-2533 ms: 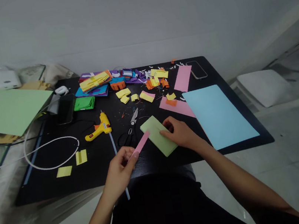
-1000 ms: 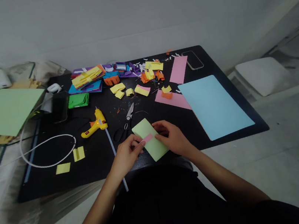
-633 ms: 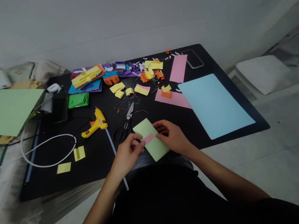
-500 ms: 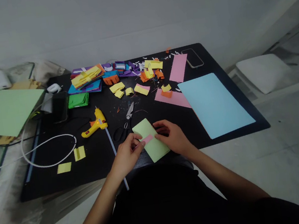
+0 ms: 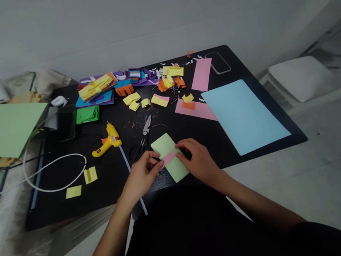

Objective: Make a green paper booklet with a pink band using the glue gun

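Observation:
A light green folded paper [image 5: 177, 172] lies tilted at the table's near edge, between my two hands. Across its middle runs a pink paper strip [image 5: 169, 157]. My left hand [image 5: 145, 172] pinches the strip's left end between thumb and finger. On the other side, my right hand [image 5: 197, 158] grips the green paper's right edge, its thumb close to the strip's right end. Just beyond the paper, black-handled scissors [image 5: 144, 138] lie with their blades pointing away. Left of them rests a yellow glue gun [image 5: 108, 140], a glue stick [image 5: 131, 174] stretching from its back end.
Light blue sheets [image 5: 245, 116] cover the table's right side, near pink papers [image 5: 202, 75] and a phone-shaped object [image 5: 220, 62]. Folded colored papers [image 5: 97, 89] and scraps line the back. A white cable [image 5: 56, 190] loops at left, beside small yellow pieces [image 5: 73, 191].
My left thumb and finger have shifted slightly down along the pink strip. My right hand has slid a little over the green paper. The view has moved slightly.

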`<state>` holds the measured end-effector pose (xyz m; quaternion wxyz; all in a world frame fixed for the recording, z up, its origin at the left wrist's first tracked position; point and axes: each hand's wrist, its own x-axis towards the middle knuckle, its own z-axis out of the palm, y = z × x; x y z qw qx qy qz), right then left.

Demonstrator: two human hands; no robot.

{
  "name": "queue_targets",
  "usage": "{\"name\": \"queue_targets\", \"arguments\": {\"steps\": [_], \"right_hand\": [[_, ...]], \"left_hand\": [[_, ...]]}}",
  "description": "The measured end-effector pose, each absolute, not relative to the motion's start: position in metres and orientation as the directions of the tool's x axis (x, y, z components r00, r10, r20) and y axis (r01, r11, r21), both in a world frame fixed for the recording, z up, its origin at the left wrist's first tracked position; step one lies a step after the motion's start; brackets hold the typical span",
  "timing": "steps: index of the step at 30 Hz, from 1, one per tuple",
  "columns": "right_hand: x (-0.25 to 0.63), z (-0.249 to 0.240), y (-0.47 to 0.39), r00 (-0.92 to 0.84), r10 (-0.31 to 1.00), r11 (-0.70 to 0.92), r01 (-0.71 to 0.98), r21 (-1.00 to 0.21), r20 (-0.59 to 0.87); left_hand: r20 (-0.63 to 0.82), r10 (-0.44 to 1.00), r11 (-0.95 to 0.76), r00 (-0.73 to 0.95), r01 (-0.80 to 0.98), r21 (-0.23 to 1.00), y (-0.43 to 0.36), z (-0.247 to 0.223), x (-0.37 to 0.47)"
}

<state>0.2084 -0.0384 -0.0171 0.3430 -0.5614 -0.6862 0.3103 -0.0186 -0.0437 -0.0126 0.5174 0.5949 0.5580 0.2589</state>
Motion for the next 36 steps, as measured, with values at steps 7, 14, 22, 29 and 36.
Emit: {"name": "queue_targets", "arguments": {"steps": [7, 14, 22, 29, 36], "right_hand": [[0.205, -0.021, -0.033, -0.134, 0.991, 0.082, 0.559, -0.825, 0.008], [0.209, -0.024, -0.028, -0.114, 0.993, 0.023, 0.48, -0.877, -0.036], [0.212, -0.019, -0.028, -0.13, 0.99, 0.021, 0.468, -0.883, -0.046], [0.203, -0.01, -0.035, -0.111, 0.983, -0.1, 0.355, -0.93, -0.148], [0.204, -0.006, -0.032, -0.069, 0.975, -0.194, 0.19, -0.962, -0.211]], "left_hand": [[-0.229, 0.925, 0.053, 0.303, 0.493, 0.868, -0.036, -0.009, -0.019], [-0.274, 0.914, 0.117, 0.298, 0.454, 0.884, -0.033, -0.008, -0.015], [-0.333, 0.902, 0.165, 0.275, 0.493, 0.854, -0.034, -0.002, -0.01], [-0.365, 0.913, 0.2, 0.184, 0.578, 0.791, -0.038, -0.002, -0.004], [-0.341, 0.913, 0.25, 0.225, 0.353, 0.902, -0.044, -0.015, -0.007]]}}
